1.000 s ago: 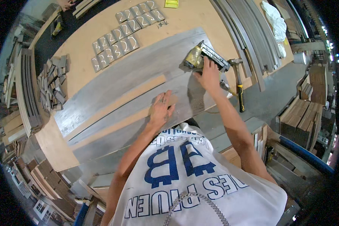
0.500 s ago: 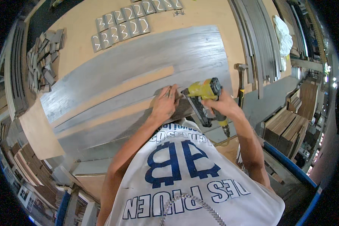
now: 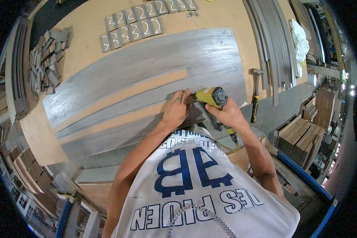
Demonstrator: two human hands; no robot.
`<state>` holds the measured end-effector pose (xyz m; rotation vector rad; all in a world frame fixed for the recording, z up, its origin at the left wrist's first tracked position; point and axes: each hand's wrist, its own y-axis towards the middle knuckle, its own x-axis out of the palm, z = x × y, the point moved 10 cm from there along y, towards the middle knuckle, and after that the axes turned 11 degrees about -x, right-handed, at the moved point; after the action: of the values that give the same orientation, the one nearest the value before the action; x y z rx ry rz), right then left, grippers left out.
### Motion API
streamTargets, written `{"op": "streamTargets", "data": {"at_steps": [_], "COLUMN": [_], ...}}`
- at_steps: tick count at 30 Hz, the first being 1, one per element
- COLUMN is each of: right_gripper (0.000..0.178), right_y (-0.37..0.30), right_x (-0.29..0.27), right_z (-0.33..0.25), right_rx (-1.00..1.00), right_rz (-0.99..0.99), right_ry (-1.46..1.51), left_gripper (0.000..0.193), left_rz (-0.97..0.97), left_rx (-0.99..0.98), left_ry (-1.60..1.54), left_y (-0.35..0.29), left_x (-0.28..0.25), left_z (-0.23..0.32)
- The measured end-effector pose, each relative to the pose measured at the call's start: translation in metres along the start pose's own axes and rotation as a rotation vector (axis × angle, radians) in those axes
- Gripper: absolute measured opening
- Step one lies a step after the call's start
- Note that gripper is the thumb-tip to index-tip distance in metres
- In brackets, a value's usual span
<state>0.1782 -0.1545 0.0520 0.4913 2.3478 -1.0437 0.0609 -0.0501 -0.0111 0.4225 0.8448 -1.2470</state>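
My right hand (image 3: 228, 112) grips the handle of a yellow and black nail gun (image 3: 210, 97), which has an air hose fitting at its lower end. The gun's nose points left, close to the fingertips of my left hand (image 3: 176, 109). That left hand rests on a large grey wood panel (image 3: 146, 59) with one curved edge, fingers stretched out and slightly apart. Whether a small piece lies under its fingertips, I cannot make out. Two tan strips (image 3: 127, 94) run lengthwise along the panel, with grey wood between them.
Rows of small grey blocks (image 3: 135, 29) with white marks lie beyond the panel. Loose offcuts (image 3: 49, 59) are heaped at left. A hammer (image 3: 255, 95), long grey slats (image 3: 271, 47) and white cloth (image 3: 299, 41) lie at right. Stacked boards (image 3: 299, 137) stand beyond the table's right side.
My right hand has brought the nail gun left and slightly down, so its nose is now against or very near my left fingertips. My left hand stays on the panel.
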Motion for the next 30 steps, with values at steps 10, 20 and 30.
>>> {"op": "streamTargets", "data": {"at_steps": [10,20,30], "right_gripper": [0.037,0.044,0.045], "right_y": [-0.001,-0.026,-0.022], "right_x": [0.006,-0.002,0.006], "right_z": [-0.002,0.0,0.005], "right_rx": [-0.084,-0.089,-0.099], "right_rz": [0.013,0.075,0.094], "right_ry": [-0.145,0.035,-0.053], "left_gripper": [0.067,0.075,0.074], "left_rz": [0.056,-0.039,-0.047], "left_rx": [0.015,-0.082,-0.049], "left_ry": [-0.087,-0.084,-0.054], "left_y": [-0.003,0.001,0.003], "left_x": [-0.011,-0.007,-0.007], "left_z": [0.004,-0.001,0.002]}}
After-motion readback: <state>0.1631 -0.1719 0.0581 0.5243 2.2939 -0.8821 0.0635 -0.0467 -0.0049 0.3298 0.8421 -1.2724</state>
